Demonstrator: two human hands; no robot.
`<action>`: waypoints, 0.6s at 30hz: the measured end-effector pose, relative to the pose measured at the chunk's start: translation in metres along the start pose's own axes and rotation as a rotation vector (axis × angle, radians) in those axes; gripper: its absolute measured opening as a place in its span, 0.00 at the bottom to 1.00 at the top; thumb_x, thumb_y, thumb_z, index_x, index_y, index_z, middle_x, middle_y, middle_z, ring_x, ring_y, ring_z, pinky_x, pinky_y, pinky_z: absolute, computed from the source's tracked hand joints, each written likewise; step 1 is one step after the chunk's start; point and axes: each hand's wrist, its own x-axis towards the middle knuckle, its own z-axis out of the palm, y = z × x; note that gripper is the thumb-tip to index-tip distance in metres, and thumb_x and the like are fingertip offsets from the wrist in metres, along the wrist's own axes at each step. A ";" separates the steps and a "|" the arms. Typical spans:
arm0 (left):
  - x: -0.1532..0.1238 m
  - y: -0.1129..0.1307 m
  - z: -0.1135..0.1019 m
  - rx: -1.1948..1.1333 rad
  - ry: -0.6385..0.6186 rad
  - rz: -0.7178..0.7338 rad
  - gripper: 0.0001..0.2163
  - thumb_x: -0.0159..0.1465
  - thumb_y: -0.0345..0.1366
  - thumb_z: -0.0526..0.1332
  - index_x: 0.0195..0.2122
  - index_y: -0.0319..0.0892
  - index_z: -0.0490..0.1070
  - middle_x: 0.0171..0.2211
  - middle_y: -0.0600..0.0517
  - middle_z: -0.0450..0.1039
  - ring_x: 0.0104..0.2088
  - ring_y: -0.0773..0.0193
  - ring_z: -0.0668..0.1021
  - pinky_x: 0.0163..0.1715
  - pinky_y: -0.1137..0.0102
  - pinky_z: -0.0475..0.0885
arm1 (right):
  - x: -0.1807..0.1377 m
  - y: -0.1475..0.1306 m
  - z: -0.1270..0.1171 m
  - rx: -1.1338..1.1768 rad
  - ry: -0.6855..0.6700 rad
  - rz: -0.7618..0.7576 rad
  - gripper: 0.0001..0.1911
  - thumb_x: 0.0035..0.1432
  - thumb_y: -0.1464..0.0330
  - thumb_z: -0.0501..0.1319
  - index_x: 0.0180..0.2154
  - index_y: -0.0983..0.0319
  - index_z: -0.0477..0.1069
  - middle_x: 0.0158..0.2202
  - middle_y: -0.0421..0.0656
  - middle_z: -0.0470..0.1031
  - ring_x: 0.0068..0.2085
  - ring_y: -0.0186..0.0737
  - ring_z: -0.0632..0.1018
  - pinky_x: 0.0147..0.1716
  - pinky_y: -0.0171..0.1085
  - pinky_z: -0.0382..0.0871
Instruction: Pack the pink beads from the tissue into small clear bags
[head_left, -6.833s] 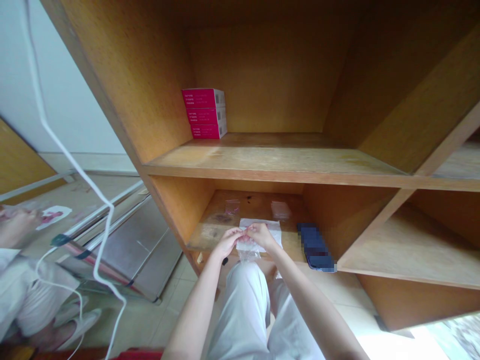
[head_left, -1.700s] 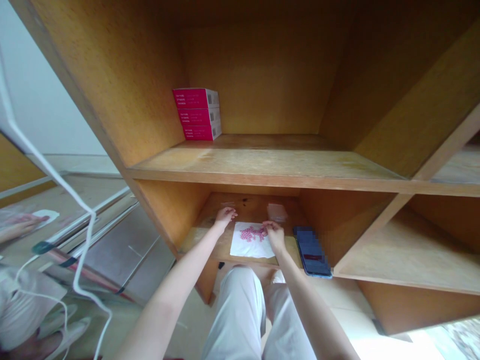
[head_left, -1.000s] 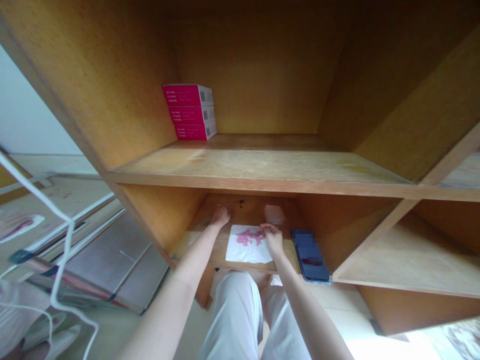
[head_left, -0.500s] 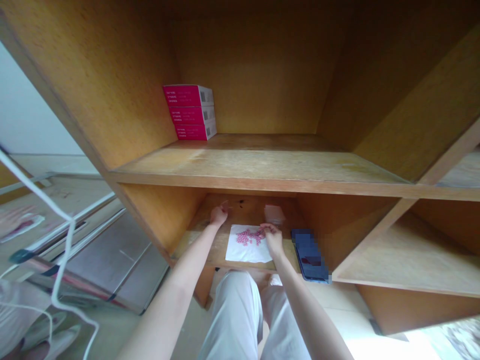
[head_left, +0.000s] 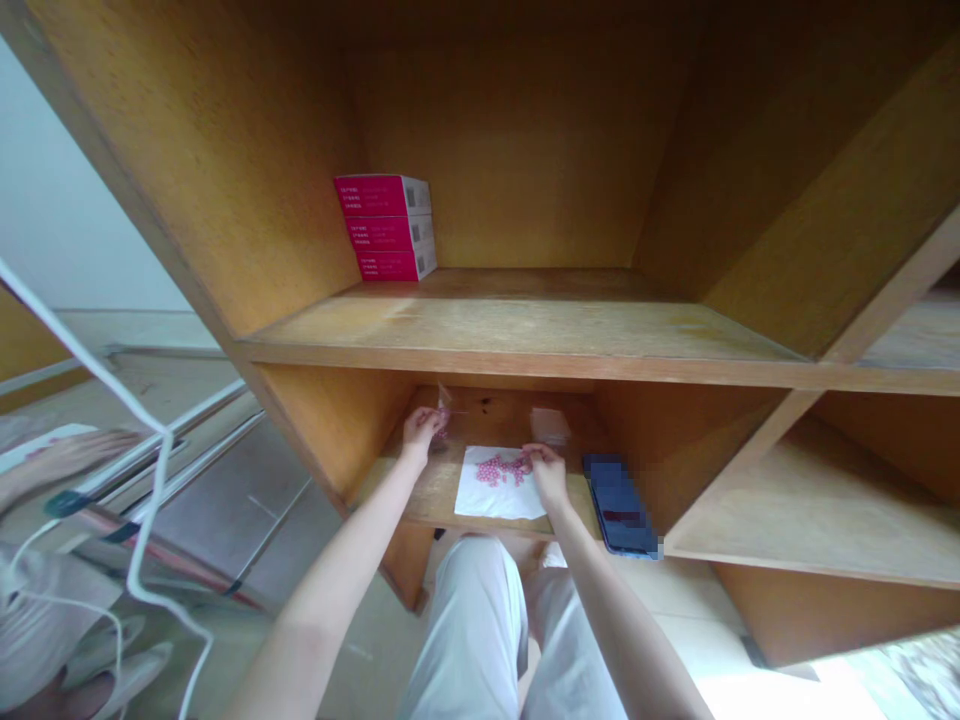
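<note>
My left hand [head_left: 421,430] pinches a small clear plastic bag [head_left: 442,408] with pink bits in it, at the left of the lower shelf. A white sheet [head_left: 480,500] lies flat between my hands, bearing a loose heap of small pink beads [head_left: 495,471]. Over the sheet's right edge is my right hand [head_left: 549,474], its fingertips pressed together beside the beads. Whatever it may hold is too small to make out. Behind it lies a stack of clear plastic bags [head_left: 550,426].
A dark blue phone [head_left: 621,505] lies to the right, partly pixelated. Three pink and white boxes [head_left: 386,230] are stacked on the upper shelf [head_left: 525,310]. A white cable [head_left: 142,500] hangs at the left, and another person's hand [head_left: 82,457] rests beyond it.
My left hand has moved slightly left, and the bag with pink bits now shows upright in its fingers. My right hand stays by the beads. The other person's hand has moved right.
</note>
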 end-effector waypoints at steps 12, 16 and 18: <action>-0.053 0.019 -0.014 -0.391 -0.189 -0.393 0.02 0.47 0.27 0.51 0.22 0.38 0.60 0.17 0.52 0.68 0.21 0.61 0.75 0.21 0.69 0.69 | -0.011 -0.040 0.029 0.125 -0.012 -0.006 0.11 0.44 0.67 0.53 0.31 0.64 0.68 0.30 0.43 0.73 0.26 0.34 0.72 0.27 0.33 0.65; -0.063 0.023 -0.012 -0.489 -0.273 -0.434 0.02 0.46 0.27 0.51 0.19 0.39 0.58 0.15 0.55 0.63 0.17 0.66 0.71 0.20 0.69 0.68 | -0.019 -0.052 0.056 0.124 -0.193 0.158 0.13 0.42 0.67 0.57 0.34 0.63 0.69 0.36 0.45 0.73 0.35 0.37 0.73 0.31 0.33 0.65; -0.066 0.025 -0.010 -0.530 -0.352 -0.456 0.04 0.46 0.28 0.51 0.17 0.39 0.56 0.14 0.56 0.61 0.16 0.68 0.69 0.19 0.70 0.67 | -0.024 -0.055 0.063 0.145 -0.322 0.295 0.13 0.44 0.64 0.58 0.34 0.64 0.69 0.35 0.46 0.73 0.35 0.37 0.73 0.29 0.32 0.65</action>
